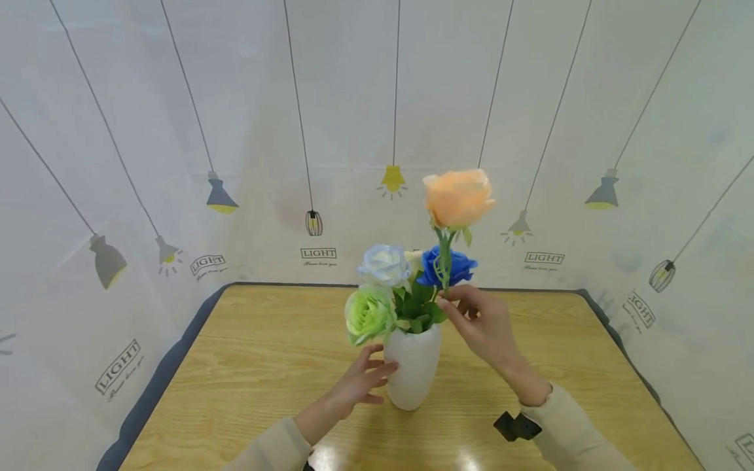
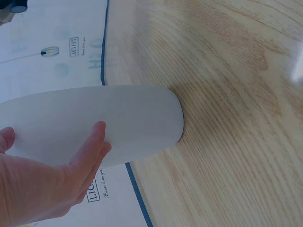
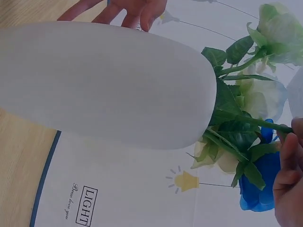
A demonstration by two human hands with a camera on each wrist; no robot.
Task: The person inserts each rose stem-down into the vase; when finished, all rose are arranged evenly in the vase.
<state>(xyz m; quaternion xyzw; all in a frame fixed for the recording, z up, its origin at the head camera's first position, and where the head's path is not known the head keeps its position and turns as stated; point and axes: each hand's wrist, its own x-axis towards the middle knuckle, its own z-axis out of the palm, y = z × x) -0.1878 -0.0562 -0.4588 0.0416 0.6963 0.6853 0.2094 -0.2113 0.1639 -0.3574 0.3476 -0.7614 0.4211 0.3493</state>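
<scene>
A white vase [image 1: 412, 373] stands upright on the wooden table and holds several roses. My right hand [image 1: 485, 324] pinches the green stem [image 3: 265, 124] of a peach rose [image 1: 459, 199], whose bloom rises above the others. In the right wrist view this stem runs down into the vase mouth. Behind it sits a blue rose [image 1: 465, 268]. A pale blue-white rose [image 1: 383, 265] and a green rose [image 1: 370, 314] lean out to the left, and a cream rose [image 3: 226, 161] is partly hidden. Against the vase's left side, my left hand [image 1: 356, 386] rests with spread fingers.
The wooden table [image 1: 265, 353] has a dark edge along the back and sides. White wall sheets [image 1: 347, 118] printed with hanging lamps surround it. A small black device [image 1: 517, 427] is at the right sleeve.
</scene>
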